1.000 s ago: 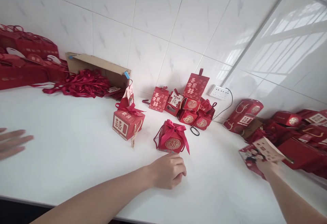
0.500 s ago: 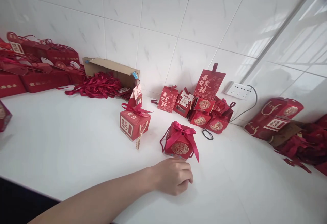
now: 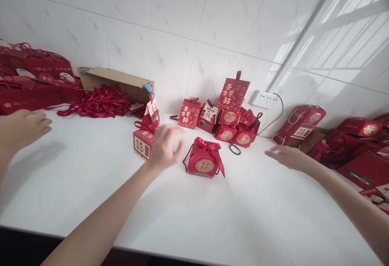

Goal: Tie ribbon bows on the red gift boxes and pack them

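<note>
My left hand (image 3: 167, 147) hovers at the right side of a small red gift box (image 3: 142, 143), partly covering it. Its fingers are loosely bent and blurred, with the thumb apart, and I see nothing in them. To its right stands another red gift box (image 3: 203, 161), tied with a shiny ribbon bow (image 3: 208, 147) and bearing a gold round emblem. Over on the right, my right hand (image 3: 284, 156) is stretched out above the table, fingers extended and holding nothing visible. It is nearest to a long red box (image 3: 304, 117) by the wall.
Another person's hand (image 3: 26, 128) reaches in at the left edge. Behind are a cardboard box (image 3: 115, 75), dark red ribbons (image 3: 103, 102), stacked small boxes (image 3: 227, 130), a black ring (image 3: 235, 149) and a power strip (image 3: 264, 99). More red packaging (image 3: 364, 164) lies at the right.
My left hand has risen from the table in front of the bow-tied box and moved up and left. My right hand and the other person's hand have come into view. The view has turned rightward.
</note>
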A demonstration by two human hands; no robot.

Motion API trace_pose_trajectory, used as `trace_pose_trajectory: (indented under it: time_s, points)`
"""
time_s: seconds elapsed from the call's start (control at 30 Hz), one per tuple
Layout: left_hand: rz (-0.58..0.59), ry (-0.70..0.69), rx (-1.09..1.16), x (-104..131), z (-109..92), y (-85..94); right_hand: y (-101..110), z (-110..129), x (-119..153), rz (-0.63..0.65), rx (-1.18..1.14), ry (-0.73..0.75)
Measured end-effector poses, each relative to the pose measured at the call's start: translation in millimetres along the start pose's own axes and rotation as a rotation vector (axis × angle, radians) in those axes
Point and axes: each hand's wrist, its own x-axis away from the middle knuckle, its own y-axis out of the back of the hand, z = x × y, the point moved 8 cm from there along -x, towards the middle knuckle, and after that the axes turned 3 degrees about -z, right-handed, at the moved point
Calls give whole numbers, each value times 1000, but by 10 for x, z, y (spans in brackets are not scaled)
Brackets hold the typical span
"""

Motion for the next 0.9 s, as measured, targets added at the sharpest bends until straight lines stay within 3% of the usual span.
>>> trace_pose_trajectory:
  time_s: [0.07,0.13,0.23,0.3,0.37,0.5,0.6,0.73,0.8,0.9]
  points:
    - [12,187,-235,-17,402,50,-350,414,91,358,-42,141]
    - [-10,360,-328,30,717,128,-567,908,214,531,-131,335]
    - [-174,746,-241,243,1136,303,-775,1404,346,639,-271,458]
    - [-276,1021,-128,459,1354,345,-874,1541,395,658,-351,454]
    - [-293,1179,-59,616,1472,304,-959,1581,442,663,-430,439]
    - [-149,1174,36,730,1466,47,-1052,1529,513,550,-619,426]
    - [30,1091,152,776,1291,-271,-1090,1414,543,410,-728,381]
    - [289,1020,272,825,1042,-648,-1093,1344,616,342,-768,415]
    - [350,1023,243,847,1017,-709,-1059,1347,654,337,-769,460]
    - [321,1063,163,866,1055,-651,-1041,1356,700,364,-787,482]
